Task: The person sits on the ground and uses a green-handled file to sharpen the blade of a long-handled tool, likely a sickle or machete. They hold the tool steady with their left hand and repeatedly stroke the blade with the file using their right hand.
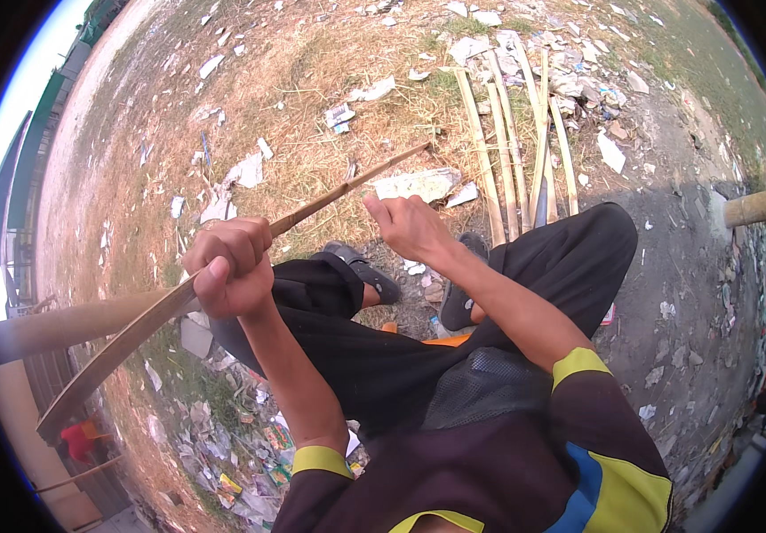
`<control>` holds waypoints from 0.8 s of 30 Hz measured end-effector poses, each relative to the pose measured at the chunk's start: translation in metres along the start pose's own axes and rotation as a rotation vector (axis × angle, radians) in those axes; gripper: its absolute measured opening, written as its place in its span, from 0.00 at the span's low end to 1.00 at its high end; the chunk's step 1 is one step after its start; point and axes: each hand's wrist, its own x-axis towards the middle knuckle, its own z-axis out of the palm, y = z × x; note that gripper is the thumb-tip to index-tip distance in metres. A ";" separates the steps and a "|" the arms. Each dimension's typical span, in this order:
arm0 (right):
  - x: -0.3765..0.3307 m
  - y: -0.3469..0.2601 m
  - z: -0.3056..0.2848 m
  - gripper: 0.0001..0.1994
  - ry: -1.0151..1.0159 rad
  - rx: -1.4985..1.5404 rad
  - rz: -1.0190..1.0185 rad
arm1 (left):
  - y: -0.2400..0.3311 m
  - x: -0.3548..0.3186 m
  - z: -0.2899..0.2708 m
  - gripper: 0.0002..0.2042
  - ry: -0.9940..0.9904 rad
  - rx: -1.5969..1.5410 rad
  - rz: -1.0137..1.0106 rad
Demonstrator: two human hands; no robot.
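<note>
My left hand [230, 265] is wrapped around a long split bamboo strip [330, 197]. One end of the strip reaches away over the dry grass. The other, broader end slants down to the left. My right hand [411, 229] is closed above my lower legs, just to the right of the strip and apart from it. Whatever its fingers may hold is hidden. Several pale bamboo strips [500, 147] lie side by side on the ground beyond my right knee. Among their near ends shows a narrow grey pointed piece [540, 206], its kind unclear.
A thick bamboo pole [81, 327] runs in from the left, and another bamboo pole [761, 207] juts in at the right. Scraps of paper and plastic litter [418, 184] cover the ground. My sandalled feet [365, 271] rest ahead of the orange seat edge [445, 340].
</note>
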 end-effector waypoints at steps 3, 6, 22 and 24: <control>0.014 0.013 0.000 0.35 0.107 -0.014 0.005 | 0.001 -0.001 -0.004 0.15 0.018 0.019 0.012; 0.013 0.009 0.004 0.35 0.134 -0.081 -0.007 | -0.001 -0.004 -0.008 0.15 0.030 -0.007 0.013; 0.056 0.086 0.003 0.33 0.089 -0.219 0.161 | -0.002 -0.001 0.010 0.17 0.001 -0.017 -0.005; 0.063 0.079 0.001 0.33 0.046 -0.307 0.146 | -0.001 0.000 0.009 0.17 -0.001 0.014 -0.010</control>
